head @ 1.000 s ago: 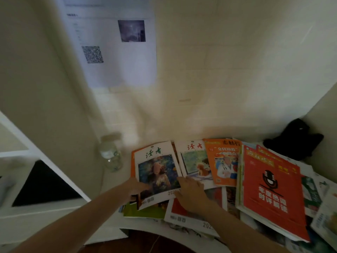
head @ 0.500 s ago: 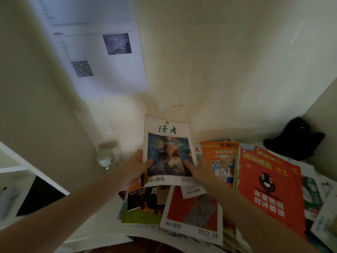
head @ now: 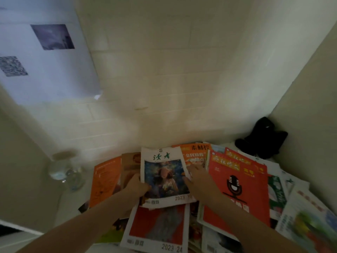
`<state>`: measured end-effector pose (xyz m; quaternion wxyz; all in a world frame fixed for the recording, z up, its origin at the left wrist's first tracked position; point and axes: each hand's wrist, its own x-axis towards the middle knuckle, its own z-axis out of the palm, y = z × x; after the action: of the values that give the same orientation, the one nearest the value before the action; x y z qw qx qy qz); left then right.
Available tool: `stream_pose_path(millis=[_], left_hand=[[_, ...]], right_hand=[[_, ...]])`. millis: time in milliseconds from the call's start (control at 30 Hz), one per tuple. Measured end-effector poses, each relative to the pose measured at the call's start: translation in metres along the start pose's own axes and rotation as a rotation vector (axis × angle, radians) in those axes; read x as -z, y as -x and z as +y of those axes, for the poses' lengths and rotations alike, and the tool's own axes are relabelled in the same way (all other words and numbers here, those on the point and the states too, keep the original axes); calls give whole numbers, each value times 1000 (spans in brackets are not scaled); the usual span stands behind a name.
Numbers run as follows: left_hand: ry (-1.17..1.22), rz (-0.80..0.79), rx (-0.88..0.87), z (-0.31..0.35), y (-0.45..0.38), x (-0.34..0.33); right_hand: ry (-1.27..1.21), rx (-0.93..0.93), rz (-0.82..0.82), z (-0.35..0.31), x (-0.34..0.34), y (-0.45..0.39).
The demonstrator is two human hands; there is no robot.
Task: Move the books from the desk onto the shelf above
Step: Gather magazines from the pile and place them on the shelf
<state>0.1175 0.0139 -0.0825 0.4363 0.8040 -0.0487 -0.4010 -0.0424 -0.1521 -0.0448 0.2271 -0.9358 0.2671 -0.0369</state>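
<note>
Now | magazine [head: 165,177] | between left hand [head: 135,187] and right hand [head: 199,181]

Bare forearms; left hand [head: 137,187], right hand [head: 199,181]; no sleeves.

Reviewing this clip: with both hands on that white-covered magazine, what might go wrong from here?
1. The left hand and right hand hold only the white-covered magazine by its side edges; being thin, it may sag or slip.
2. It rests on a loose, overlapping pile, so the red magazine below may slide off the desk edge.
3. The glass jar stands close by the left elbow's path.
</note>
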Motion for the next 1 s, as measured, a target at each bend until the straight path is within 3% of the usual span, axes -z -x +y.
stream_pose_path(millis=[133,233,333,467,700,767,867,1000], left_hand=[[70,52,51,10,-4,-6],[196,78,132,10,-11,-5],[327,-53,187,11,-3,-10],[362,-157,57,8,5,-14],[265,58,-122,17,61,26],[252,97,-205,33,88,37],[260,23,-284,65,117,39],[221,-110,-303,109,125,-6]], right_hand=[[44,11,240,32,20,3],[56,-122,195,60,28,7],[32,-160,131,75,26,12],[64,-165,112,78,21,13],[-36,-203,58,77,29,12],[-200,-210,135,67,34,13],[-561,-303,214,38,57,24],[-1275,-546,111,40,93,44]])
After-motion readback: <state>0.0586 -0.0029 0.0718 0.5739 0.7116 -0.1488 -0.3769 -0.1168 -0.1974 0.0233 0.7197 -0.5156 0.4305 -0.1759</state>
